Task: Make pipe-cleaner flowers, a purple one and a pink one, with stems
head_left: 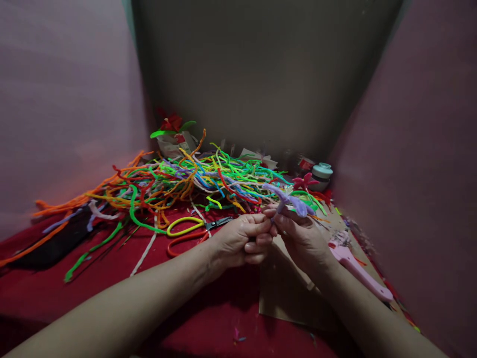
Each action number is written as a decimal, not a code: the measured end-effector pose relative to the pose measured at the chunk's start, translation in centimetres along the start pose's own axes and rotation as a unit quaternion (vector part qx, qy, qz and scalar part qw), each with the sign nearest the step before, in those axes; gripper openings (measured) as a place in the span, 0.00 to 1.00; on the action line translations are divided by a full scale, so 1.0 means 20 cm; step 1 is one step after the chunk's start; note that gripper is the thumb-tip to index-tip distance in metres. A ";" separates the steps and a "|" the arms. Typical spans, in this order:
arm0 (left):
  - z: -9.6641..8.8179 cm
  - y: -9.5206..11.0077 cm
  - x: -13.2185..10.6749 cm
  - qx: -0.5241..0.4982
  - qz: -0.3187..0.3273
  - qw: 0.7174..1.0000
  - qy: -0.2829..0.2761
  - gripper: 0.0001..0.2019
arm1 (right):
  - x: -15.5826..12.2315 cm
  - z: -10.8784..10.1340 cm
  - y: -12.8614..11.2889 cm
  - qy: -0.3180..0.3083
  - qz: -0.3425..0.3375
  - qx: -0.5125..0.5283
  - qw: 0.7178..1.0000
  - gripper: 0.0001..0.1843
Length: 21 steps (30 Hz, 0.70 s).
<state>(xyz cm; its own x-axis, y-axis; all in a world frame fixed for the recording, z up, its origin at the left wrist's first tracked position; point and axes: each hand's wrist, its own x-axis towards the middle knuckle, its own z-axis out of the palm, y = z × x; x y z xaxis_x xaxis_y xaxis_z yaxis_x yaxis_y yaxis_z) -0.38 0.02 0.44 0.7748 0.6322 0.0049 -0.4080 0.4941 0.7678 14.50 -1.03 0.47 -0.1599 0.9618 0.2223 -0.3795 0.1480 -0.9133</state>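
Observation:
A purple pipe-cleaner flower (285, 199) stands up between my two hands, its petals spread above the fingertips. My left hand (248, 237) is closed, thumb and forefinger pinching low on the flower's stem. On the other side my right hand (300, 236) is closed on the flower just under the petals. The fingertips of both hands meet there and hide most of the stem. Left of my left hand lie scissors (188, 233) with one yellow and one red handle, their blades pointing toward the hand.
A big tangled heap of coloured pipe cleaners (208, 174) covers the back of the red cloth (208, 308). A brown board (286, 293) lies beneath my hands. To the right are a pink-handled tool (359, 271) and a jar with a pale blue lid (322, 171). Walls rise around.

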 end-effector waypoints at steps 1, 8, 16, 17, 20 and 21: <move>0.00 0.00 0.00 0.012 -0.001 1.000 0.001 0.10 | 0.00 0.00 0.00 0.008 -0.008 -0.002 1.000 0.05; 0.09 0.01 0.00 0.293 0.114 0.938 0.146 0.12 | -0.01 -0.01 0.03 0.070 -0.047 -0.045 0.995 0.04; 0.07 -0.02 -0.01 0.418 0.182 0.863 0.215 0.15 | -0.01 0.02 0.02 0.076 -0.053 -0.076 0.993 0.06; 0.07 -0.01 0.00 0.392 0.165 0.879 0.214 0.15 | -0.01 0.02 0.03 0.065 -0.046 -0.070 0.994 0.06; 0.08 0.01 0.00 0.324 0.128 0.915 0.204 0.15 | -0.01 -0.01 0.05 0.033 -0.030 -0.066 0.997 0.06; 0.08 0.02 0.00 0.305 0.124 0.923 0.201 0.14 | -0.01 -0.01 0.05 0.026 -0.027 -0.073 0.997 0.07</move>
<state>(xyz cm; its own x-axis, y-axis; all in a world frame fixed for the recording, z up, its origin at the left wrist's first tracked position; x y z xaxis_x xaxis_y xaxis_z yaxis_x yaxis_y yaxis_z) 0.19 -0.70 1.81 0.4022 0.9117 0.0840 -0.1048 -0.0453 0.9935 14.39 -1.09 -0.55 -0.0947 0.9616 0.2577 -0.2498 0.2276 -0.9412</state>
